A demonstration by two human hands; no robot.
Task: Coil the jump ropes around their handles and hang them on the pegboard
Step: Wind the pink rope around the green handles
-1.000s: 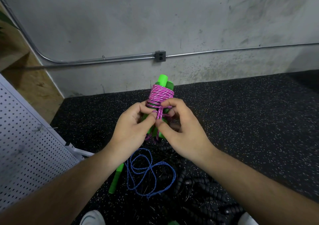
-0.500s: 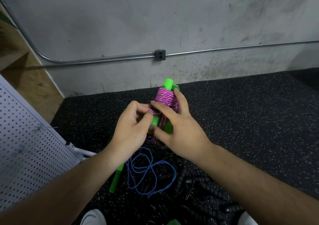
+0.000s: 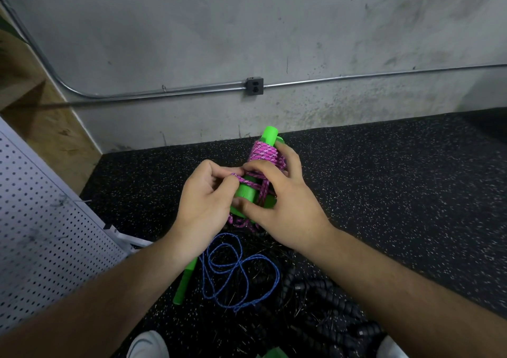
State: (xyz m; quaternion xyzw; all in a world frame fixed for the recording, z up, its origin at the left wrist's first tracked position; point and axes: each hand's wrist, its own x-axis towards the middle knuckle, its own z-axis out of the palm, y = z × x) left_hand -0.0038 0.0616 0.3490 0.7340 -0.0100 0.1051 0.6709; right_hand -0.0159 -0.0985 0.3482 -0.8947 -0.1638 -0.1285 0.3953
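Left hand (image 3: 207,201): fingers curled, pinching loose pink strand beside bundle. Right hand (image 3: 285,206): wrapped round green handles (image 3: 247,193), thumb on lower end, fingers over wraps. Pink rope (image 3: 264,153) coiled round upper part of handles, bundle held above floor (image 3: 397,193). On floor below: blue rope (image 3: 238,272) in loose loops, single green handle (image 3: 186,280) just beside, black ropes (image 3: 329,300) to right. Pegboard (image 3: 41,234) at left.
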